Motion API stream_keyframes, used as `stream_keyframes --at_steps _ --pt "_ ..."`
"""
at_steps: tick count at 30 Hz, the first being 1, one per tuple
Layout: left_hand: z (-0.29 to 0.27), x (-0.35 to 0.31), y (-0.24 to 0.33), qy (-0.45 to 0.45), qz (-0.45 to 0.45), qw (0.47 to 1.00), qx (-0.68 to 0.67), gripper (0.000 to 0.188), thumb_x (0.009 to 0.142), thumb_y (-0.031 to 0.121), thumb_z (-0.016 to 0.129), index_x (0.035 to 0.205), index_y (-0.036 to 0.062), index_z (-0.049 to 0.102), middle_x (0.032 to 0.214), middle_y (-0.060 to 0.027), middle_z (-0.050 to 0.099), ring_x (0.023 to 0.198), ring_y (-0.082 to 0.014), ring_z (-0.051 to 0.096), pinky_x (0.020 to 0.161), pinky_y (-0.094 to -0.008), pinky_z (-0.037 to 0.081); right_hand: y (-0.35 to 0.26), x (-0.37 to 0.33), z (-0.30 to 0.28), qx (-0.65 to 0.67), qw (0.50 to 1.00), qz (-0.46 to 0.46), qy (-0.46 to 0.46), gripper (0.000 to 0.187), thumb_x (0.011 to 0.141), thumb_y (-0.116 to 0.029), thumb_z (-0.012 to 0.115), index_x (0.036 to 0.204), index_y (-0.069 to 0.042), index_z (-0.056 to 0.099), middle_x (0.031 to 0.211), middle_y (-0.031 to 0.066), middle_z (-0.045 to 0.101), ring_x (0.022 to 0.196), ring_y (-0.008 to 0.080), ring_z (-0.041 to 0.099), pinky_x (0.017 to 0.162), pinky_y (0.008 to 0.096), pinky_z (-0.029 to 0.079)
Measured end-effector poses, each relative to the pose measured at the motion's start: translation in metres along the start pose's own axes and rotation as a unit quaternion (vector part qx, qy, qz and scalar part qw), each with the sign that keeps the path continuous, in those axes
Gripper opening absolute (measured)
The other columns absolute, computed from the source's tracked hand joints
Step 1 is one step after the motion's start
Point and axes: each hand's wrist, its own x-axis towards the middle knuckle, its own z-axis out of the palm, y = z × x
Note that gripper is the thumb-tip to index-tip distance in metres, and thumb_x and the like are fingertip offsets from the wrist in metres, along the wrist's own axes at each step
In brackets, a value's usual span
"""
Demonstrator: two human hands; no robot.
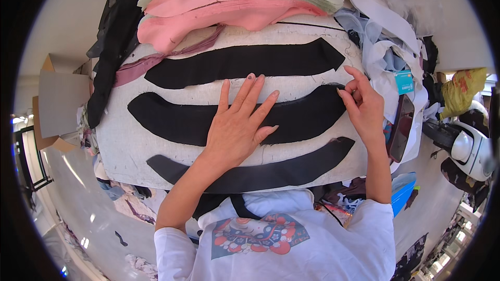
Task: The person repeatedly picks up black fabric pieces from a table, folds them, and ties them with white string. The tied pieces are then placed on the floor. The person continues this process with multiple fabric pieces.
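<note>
Three curved strips of black fabric lie one below another on a pale, cloth-covered table (120, 140). My left hand (237, 117) rests flat, fingers spread, on the middle fabric strip (302, 117). At that strip's right tip is my right hand (362, 101), its thumb and curled fingers closed on the corner while the index finger sticks up. The far fabric strip (245, 65) has a folded right end. Nearest my body is a narrower, greyer fabric strip (260, 177), partly covered by my left forearm.
Pink and grey-green fabric stacks (239, 15) fill the table's far side. Black cloth (114, 47) hangs at the left, near a cardboard box (57, 104). White and light-blue scraps (385, 36), a teal packet (403, 82) and a phone (401, 129) line the right edge.
</note>
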Motion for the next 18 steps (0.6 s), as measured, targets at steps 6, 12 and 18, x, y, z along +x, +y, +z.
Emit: stream_keyframes --at_steps 6,12,18 --pt "0.002 0.001 0.000 0.007 0.002 1.000 -0.003 0.068 0.094 0.053 0.048 0.148 0.0138 0.043 0.158 -0.0145 0.031 0.149 -0.0300 0.024 0.121 -0.0549 0.010 0.000 0.002 0.002 -0.095 0.992 -0.061 0.055 0.042 0.081 -0.004 0.075 0.120 -0.010 0.062 0.074 0.0047 0.059 0.060 0.0183 0.056 0.056 0.0288 0.044" --pt "0.003 -0.002 -0.001 0.010 -0.002 1.000 0.002 0.070 0.092 0.056 0.050 0.148 0.0138 0.044 0.157 -0.0148 0.033 0.148 -0.0305 0.025 0.120 -0.0550 0.010 -0.039 -0.005 0.006 0.098 0.995 0.004 -0.020 0.011 0.085 -0.006 0.071 0.094 -0.003 0.064 0.077 0.0090 0.060 0.062 0.0213 0.057 0.057 0.0303 0.044" --pt "0.006 -0.002 0.003 0.019 -0.008 1.000 -0.012 0.071 0.090 0.055 0.053 0.148 0.0148 0.044 0.157 -0.0152 0.033 0.149 -0.0304 0.024 0.121 -0.0551 0.010 -0.019 0.000 0.026 0.076 0.996 0.001 -0.057 0.011 0.090 -0.010 0.066 0.090 0.000 0.063 0.075 0.0094 0.059 0.058 0.0172 0.052 0.057 0.0294 0.043"
